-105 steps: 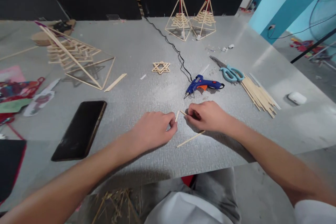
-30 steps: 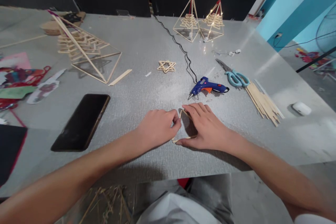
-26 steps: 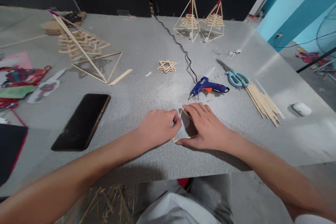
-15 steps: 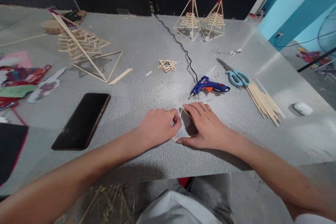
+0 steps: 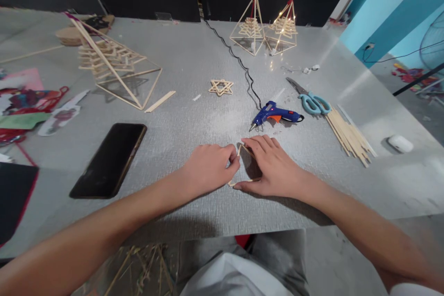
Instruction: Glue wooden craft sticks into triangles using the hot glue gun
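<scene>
Between my hands a small frame of thin wooden sticks [image 5: 244,181] lies on the grey table, partly covered by my fingers. My left hand [image 5: 212,165] is closed, thumb and finger pinching the frame's left stick. My right hand [image 5: 274,166] curves round the other side, fingertips at the far corner and thumb on the near stick. Just beyond lies a blue glue gun [image 5: 275,113], its nozzle pointing toward the frame. A finished six-pointed stick star [image 5: 221,87] sits farther back.
Blue-handled scissors [image 5: 314,101] and a bundle of sticks [image 5: 348,136] lie to the right, near a white case [image 5: 400,143]. A black phone [image 5: 109,159] is at left. Stick pyramids [image 5: 253,32] stand at the back, and a larger one [image 5: 114,62] at back left. A black cord [image 5: 239,59] crosses the table.
Small lights now glow on the back right pyramid. My hands and the stick frame have stayed in place.
</scene>
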A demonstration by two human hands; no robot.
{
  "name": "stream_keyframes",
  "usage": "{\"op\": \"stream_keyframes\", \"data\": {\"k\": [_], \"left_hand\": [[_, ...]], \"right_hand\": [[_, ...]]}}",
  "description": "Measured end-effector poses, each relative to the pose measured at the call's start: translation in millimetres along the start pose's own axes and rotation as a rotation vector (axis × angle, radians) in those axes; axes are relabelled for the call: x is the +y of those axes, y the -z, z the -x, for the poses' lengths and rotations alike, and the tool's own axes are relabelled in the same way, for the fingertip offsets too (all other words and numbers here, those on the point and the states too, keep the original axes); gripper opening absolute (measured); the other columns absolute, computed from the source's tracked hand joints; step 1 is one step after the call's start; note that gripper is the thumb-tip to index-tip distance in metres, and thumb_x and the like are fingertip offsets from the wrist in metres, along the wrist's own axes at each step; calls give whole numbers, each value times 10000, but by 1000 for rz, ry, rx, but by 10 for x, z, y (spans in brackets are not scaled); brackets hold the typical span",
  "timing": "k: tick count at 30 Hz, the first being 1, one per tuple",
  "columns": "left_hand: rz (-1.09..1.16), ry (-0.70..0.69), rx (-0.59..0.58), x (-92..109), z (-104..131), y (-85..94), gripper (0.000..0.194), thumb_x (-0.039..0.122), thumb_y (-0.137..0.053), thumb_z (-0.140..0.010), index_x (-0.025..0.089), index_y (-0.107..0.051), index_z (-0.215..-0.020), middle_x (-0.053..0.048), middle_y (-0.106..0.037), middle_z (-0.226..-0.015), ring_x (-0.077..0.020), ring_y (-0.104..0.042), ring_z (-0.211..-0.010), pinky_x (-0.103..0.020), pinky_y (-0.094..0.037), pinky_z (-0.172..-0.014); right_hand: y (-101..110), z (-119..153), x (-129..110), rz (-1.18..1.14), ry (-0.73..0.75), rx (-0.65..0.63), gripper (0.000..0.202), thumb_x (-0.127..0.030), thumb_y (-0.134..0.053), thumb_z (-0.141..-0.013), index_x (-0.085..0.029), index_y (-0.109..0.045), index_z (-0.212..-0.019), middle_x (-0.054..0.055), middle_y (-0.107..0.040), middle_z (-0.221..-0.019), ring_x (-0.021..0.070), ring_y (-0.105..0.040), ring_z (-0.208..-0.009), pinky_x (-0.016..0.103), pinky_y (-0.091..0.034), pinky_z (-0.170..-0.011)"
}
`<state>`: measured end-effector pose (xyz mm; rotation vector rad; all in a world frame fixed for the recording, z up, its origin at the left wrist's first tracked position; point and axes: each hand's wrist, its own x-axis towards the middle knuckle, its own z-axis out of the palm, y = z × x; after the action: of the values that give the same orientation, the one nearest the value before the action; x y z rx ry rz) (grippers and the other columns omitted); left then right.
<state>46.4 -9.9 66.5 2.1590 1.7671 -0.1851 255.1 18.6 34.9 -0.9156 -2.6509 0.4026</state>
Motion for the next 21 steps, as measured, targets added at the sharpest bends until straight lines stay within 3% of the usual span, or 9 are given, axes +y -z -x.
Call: {"op": "stream_keyframes", "data": {"k": [15, 21], "left_hand": [[-50, -12, -7, 26, 17, 4, 361, 342, -401, -1094, 201, -731, -1130, -125, -828, -938, -342, -791, -856, -397, -498, -733], [-38, -25, -5, -6, 22, -34, 326, 379, -444, -1085, 221, -729, -1106, -76, -802, -839, -339, -788, -821, -387, -472, -695]], "right_hand": [[-1, 1, 8, -3, -5, -8, 1035, -716, -898, -779, -110, -490, -1512, 241, -647, -1406, 441, -603, -1274, 618, -517, -1052], [14, -1, 10, -23, -3, -28, 946, -731, -842, -830, -138, -523, -1493, 224, -643, -1407, 423, -598, -1260, 613, -501, -1056]]}}
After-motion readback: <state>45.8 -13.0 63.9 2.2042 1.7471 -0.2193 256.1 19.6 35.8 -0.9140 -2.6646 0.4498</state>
